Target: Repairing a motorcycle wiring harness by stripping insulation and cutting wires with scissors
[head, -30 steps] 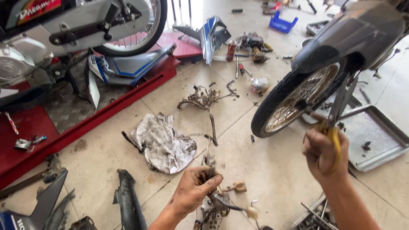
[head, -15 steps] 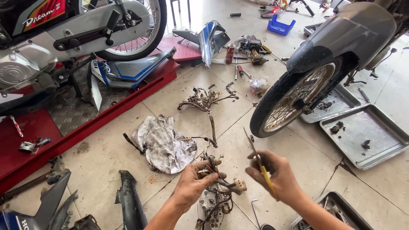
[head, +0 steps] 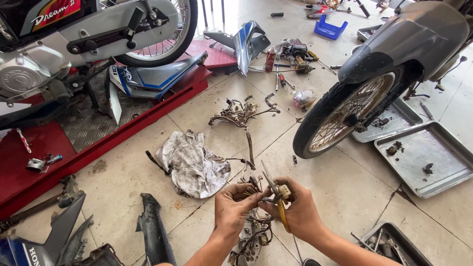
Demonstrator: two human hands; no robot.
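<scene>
Left hand (head: 235, 206) closed on a tangled wiring harness (head: 252, 231) low centre above the tiled floor (head: 345, 187), right hand (head: 294, 211) gripping yellow-handled pliers (head: 277, 197) against the wires, dirty rag (head: 193, 165) at 10 o'clock, motorcycle front wheel (head: 345, 116) at 2 o'clock, metal tray (head: 426, 157) at 3 o'clock.

I see a red-and-yellow lettered decal (head: 54, 12) on the motorcycle's side panel at top left (partly cut off), a red spray can (head: 270, 60) standing on the tiles beyond, and a blue-white striped fairing panel (head: 148, 79).
</scene>
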